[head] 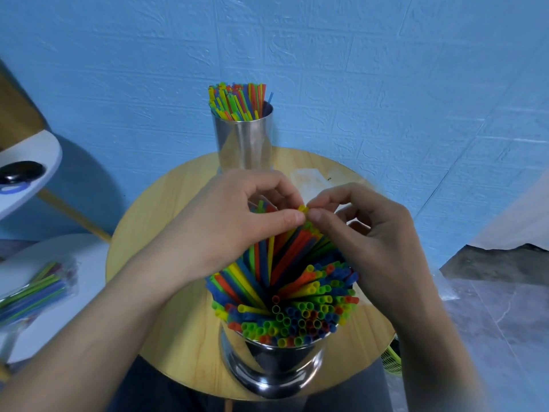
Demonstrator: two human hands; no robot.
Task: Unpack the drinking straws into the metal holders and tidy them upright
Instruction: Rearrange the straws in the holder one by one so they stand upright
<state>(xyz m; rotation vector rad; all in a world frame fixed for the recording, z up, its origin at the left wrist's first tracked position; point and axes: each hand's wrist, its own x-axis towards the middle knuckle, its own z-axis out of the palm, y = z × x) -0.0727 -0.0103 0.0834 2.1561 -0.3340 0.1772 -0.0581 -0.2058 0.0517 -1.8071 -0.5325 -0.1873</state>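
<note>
A shiny metal holder [273, 370] stands at the near edge of the round wooden table [166, 209], packed with coloured straws [297, 310]. Many of these straws lean away toward the far side, their tips gathered under my hands. My left hand [225, 227] and my right hand [365, 233] meet above the holder, both pinching the yellow and green straw tips [303, 210] between thumb and fingers. A second metal holder [243, 144] stands at the table's far edge, filled with upright straws [237, 101].
A clear bag of straws [35, 289] lies on a white round surface [89, 254] at the left. Another white shelf [38, 153] with a dark object is higher left. A blue textured wall [386, 84] is behind. Grey floor [499, 307] lies to the right.
</note>
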